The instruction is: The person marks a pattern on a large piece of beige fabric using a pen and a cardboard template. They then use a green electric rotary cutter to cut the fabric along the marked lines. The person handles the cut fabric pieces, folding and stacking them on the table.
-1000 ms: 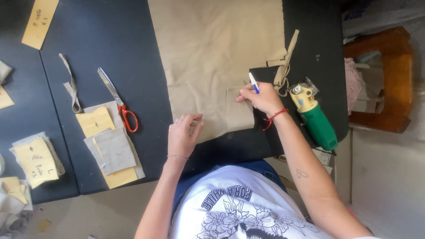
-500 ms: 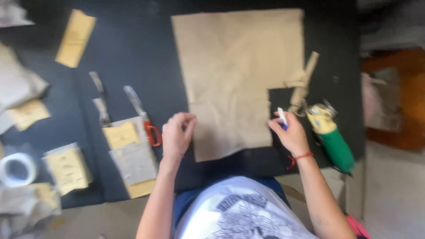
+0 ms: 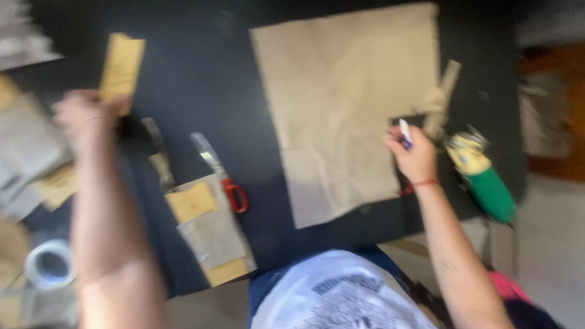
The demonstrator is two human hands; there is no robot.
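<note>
The right hand (image 3: 415, 159) is closed around a pen (image 3: 405, 134) with a white barrel and a blue lower part, its tip pointing up and away from the person. The hand rests at the right edge of a large sheet of tan fabric (image 3: 347, 103) that lies flat on the dark desk (image 3: 207, 79); the sheet is roughly square, lightly creased, with a rectangular notch cut out of its lower right corner just where the hand sits. A red band circles that wrist.

The left hand (image 3: 82, 116) is stretched far to the left and reaches a narrow yellow card (image 3: 122, 67) lying on the desk; motion blur hides whether the fingers are clamped on it or only touching.

Between the hands lie red-handled scissors (image 3: 220, 170) beside a stack of yellow and grey cards (image 3: 210, 228). A green and yellow power cutter (image 3: 484, 180) sits just right of the right hand, and a roll of tape (image 3: 50, 263) lies at the lower left.
</note>
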